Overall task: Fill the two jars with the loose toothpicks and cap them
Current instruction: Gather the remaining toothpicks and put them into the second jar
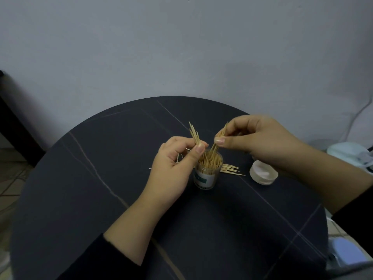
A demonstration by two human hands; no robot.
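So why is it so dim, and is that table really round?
Head view: dim, flat indoor light, so the dark table hides detail. It does look round, though the wide-angle lens likely exaggerates the curve. The toothpicks and jar look slightly soft.

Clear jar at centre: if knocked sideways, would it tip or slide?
The jar looks taller than wide, uncapped, so probably tippy. Its toothpicks stand loose and would likely spill. The table looks smooth, so it may slide first.

Left hand (173,164) and right hand (260,142) each pinch a toothpick bundle (194,135) over the open jar (207,172); loose toothpicks (231,170) lie beyond the fingers, beside a cap (263,174).
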